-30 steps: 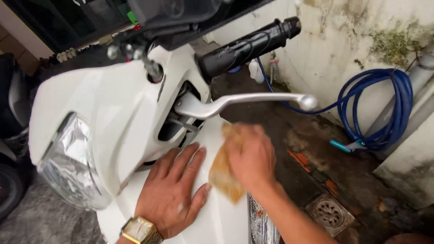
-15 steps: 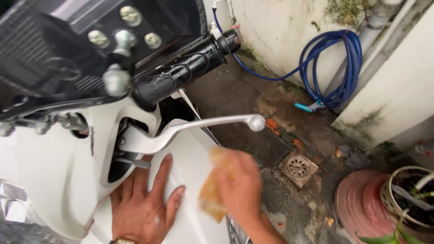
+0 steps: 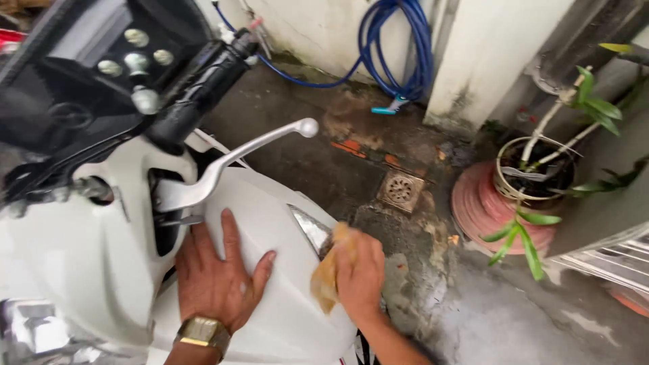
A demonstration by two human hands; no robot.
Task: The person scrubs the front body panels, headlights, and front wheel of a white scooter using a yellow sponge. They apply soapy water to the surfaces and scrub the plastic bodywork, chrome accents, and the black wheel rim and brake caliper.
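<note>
Wet concrete yard; right hand (image 3: 360, 274) presses tan cloth (image 3: 326, 280) on glossy white scooter panel (image 3: 284, 233).

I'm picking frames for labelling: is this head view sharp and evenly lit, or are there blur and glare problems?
Head view: soft, even daylight with no hard shadows; mild glare on the white scooter panel and brake lever. The handlebar grip near the lens looks soft and stretched by the wide angle. The left hand and the right hand on the yellow cloth are fairly sharp.

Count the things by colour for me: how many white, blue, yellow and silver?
White: 1, scooter
Blue: 1, hose
Yellow: 1, cloth in the right hand
Silver: 1, brake lever
Total: 4
</note>
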